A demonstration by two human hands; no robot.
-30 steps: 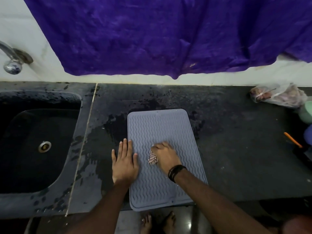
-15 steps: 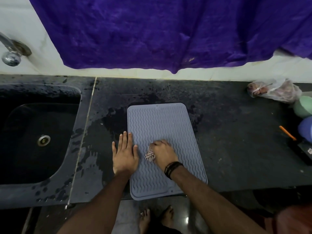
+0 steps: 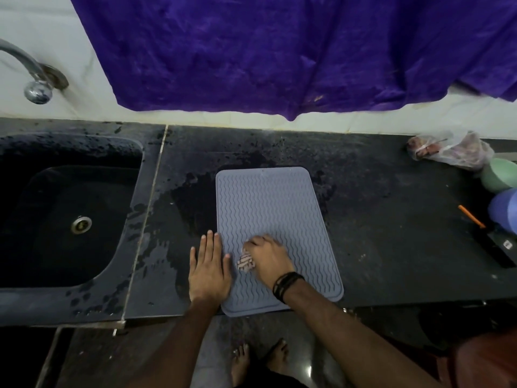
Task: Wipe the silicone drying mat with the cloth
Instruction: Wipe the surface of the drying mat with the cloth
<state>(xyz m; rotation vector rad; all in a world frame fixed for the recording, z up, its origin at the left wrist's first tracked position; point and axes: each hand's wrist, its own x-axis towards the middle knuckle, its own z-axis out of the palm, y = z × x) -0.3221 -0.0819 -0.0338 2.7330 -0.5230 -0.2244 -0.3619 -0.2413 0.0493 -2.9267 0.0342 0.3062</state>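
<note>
Starting at the upper left of the frame, a metal tap [image 3: 33, 79] curves down over a dark sink [image 3: 70, 219] with a round drain in its floor. Right of the sink, the black bench [image 3: 391, 233] shows wet patches around a grey silicone mat [image 3: 268, 208] with wavy ridges, which lies flat at the centre of the frame with its near edge at the bench's front edge. The left hand [image 3: 208, 268] lies flat with straight fingers over the mat's left edge, partly on the bench, holding nothing. Just right of it, the right hand [image 3: 268, 260], with dark bands at the wrist, has its fingers curled round a small striped cloth [image 3: 245, 261] bunched against the lower left part of the mat. A purple sheet [image 3: 279, 51] hangs across the wall above. At the far right sit a plastic bag [image 3: 450, 149], a green cup [image 3: 499, 175], a blue cup [image 3: 503, 210] and an orange pencil [image 3: 471, 216].
</note>
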